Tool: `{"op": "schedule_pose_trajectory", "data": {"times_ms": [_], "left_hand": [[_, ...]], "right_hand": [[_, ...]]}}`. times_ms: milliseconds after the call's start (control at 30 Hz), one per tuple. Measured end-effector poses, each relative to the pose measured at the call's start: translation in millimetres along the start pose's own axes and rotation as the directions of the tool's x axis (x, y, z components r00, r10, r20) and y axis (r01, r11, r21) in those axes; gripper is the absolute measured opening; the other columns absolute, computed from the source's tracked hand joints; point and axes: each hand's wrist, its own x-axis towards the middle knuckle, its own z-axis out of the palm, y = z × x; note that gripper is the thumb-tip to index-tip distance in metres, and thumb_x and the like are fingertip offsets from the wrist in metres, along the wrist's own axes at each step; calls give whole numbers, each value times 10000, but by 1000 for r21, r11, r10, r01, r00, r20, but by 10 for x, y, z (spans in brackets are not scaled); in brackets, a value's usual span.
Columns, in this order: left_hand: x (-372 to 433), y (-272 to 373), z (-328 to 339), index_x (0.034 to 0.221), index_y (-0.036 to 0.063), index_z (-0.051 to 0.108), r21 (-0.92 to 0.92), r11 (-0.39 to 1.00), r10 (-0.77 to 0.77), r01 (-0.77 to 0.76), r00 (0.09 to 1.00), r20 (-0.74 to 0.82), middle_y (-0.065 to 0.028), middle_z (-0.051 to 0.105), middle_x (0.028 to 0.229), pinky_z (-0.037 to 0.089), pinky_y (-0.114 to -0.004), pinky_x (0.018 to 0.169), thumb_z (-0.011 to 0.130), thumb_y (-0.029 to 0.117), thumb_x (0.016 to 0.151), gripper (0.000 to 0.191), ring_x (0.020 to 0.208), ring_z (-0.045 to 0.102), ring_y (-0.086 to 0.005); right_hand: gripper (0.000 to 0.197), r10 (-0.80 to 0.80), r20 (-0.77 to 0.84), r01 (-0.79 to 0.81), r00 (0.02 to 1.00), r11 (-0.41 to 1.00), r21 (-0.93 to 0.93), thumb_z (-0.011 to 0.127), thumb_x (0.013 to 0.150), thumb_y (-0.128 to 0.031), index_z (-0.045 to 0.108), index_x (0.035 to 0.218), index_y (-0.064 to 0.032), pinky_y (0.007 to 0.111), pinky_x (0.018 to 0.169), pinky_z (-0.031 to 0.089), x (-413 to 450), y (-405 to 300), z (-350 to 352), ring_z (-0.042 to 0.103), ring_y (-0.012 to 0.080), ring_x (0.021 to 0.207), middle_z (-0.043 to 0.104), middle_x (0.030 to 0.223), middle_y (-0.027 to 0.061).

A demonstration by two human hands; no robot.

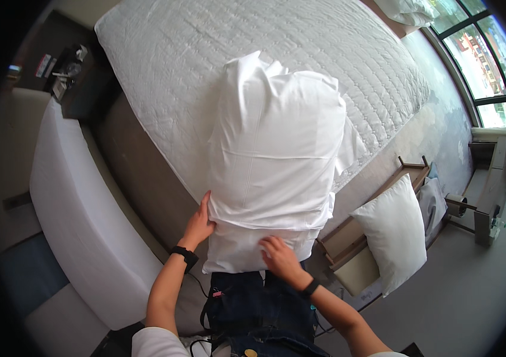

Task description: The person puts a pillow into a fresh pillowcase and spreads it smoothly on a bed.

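A white pillow (239,250) lies in front of me, its near end at my thighs. A loose white pillowcase (279,178) covers most of it, with its hem across the pillow near my hands. The far end of the case is crumpled on the mattress. My left hand (199,225) touches the left side at the hem, index finger stretched along the edge; whether it pinches cloth is hidden. Over the pillow's bare near end, my right hand (282,259) has slightly bent, parted fingers and holds nothing.
A quilted white mattress (168,67) spans the far side. At left are a white-covered bed (79,201) and a dark nightstand (34,49) with small items. Another white pillow (398,236) rests on a wooden-framed chair (355,267) at right, before a desk (491,187).
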Motion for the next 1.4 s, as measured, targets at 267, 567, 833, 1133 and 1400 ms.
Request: {"op": "schedule_pose_trajectory", "data": {"times_ms": [267, 567, 833, 1133, 1400], "left_hand": [[299, -246, 125, 932, 24, 483, -335, 942, -112, -6, 936, -333, -219, 592, 793, 432, -444, 612, 461, 6, 805, 130, 784, 558, -420], [373, -498, -95, 1002, 6, 449, -371, 928, 2, -37, 996, -93, -198, 588, 862, 445, -452, 732, 486, 6, 754, 251, 870, 556, -393], [290, -849, 72, 986, -13, 554, -238, 971, 49, 15, 964, 263, -272, 575, 907, 440, -456, 734, 483, 140, 800, 251, 902, 525, -433], [254, -409, -481, 895, -6, 561, -388, 917, 193, -88, 951, 242, -256, 569, 800, 431, -470, 652, 498, 154, 785, 205, 797, 531, -441], [452, -438, -438, 937, 14, 591, -342, 939, 149, -45, 947, 286, -231, 602, 844, 459, -434, 686, 594, 262, 767, 301, 842, 553, -422]], "right_hand": [[564, 14, 36, -6, 999, 978, -208, 524, 743, -94, 392, 1282, 6, 382, 1024, 296, 1120, -543, 504, 378, 262, 1220, 355, 1356, 149], [491, 17, 16, -13, 1000, 976, -218, 520, 705, -18, 486, 1194, 4, 368, 1000, 328, 851, -750, 834, 419, 292, 1171, 459, 1245, 148], [429, 252, -216, -317, 943, 877, -362, 630, 733, -303, 582, 1074, -46, 383, 885, 413, 1422, -625, 990, 536, 289, 1021, 587, 1071, 138], [413, 183, -138, -224, 973, 890, -398, 620, 744, -198, 535, 1131, -82, 443, 875, 389, 1098, -895, 543, 489, 352, 1029, 534, 1106, 160], [668, -39, 337, 276, 941, 667, -692, 450, 822, -290, 149, 1419, -288, 511, 1077, 139, -147, -742, 1179, 181, 263, 1342, 175, 1467, 40]]}}
